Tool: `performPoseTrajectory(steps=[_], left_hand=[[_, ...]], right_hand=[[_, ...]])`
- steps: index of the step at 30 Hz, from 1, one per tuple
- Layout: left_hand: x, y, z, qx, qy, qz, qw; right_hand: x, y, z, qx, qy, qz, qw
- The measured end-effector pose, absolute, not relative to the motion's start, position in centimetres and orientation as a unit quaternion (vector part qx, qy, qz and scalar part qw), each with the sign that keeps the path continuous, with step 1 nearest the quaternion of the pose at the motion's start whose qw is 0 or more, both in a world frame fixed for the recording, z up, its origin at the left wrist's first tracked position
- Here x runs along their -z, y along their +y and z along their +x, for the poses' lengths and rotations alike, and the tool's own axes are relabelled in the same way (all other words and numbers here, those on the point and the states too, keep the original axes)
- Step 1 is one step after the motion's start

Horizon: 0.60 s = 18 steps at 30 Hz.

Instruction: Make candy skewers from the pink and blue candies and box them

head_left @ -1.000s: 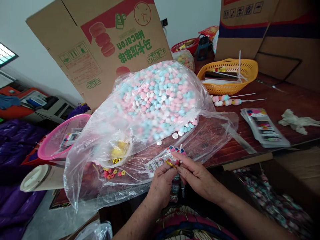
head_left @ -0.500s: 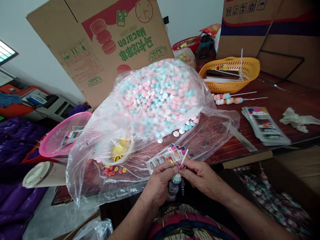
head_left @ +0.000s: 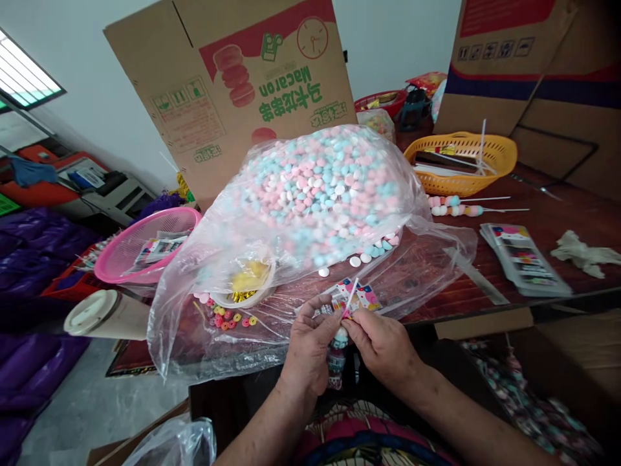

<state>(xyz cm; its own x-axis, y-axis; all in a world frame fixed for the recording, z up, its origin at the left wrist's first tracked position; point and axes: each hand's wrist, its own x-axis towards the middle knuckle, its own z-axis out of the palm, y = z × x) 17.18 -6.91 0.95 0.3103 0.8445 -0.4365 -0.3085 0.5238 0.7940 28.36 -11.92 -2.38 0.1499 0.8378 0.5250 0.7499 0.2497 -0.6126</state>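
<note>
Left hand (head_left: 310, 343) pinches the wrapped candy skewer (head_left: 338, 343) upright at the bench (head_left: 557, 213) edge, below the candy bag (head_left: 320, 194). Right hand (head_left: 381, 340) grips its white stick (head_left: 352, 292); looks like sealing the wrapper, so fingers need a tight twist.

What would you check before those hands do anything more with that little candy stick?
1. Left hand grips the candy stick pack: ok.
2. Right hand pinches at the pack's top, beside the stick: ok.
3. Whether the gold tie is fully twisted shut: cannot tell, fingers hide it.
4. Big candy bag lies open, loose candies spilling at its mouth: not ok.
5. Stack of printed sleeves lies on the table to the right: ok.
</note>
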Motion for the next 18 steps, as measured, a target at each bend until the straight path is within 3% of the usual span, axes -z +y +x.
performPoseTrajectory(steps=[7,10,13,15,18], left_hand=[[-1.3,-7.7,17.1,-0.4,0.433,0.296,0.751],[-1.4,-8.1,16.4,-0.421,0.45,0.404,0.676],[-2.4,-7.1,15.5,-0.304,0.457,0.443,0.709],[-4.1,-5.7,14.8,-0.185,0.403,0.387,0.808],[-6.8,-3.6,13.2,-0.28,0.272,0.36,0.848]], right_hand=[[1.3,-11.5,28.7,0.162,-0.714,-0.569,0.374],[-0.1,-11.2,30.1,0.211,-0.691,-0.593,0.355],[-1.2,-11.7,30.0,0.24,-0.677,-0.592,0.366],[-1.4,-12.3,29.0,0.219,-0.721,-0.543,0.372],[-1.1,-12.8,28.0,0.06,-0.765,-0.507,0.394]])
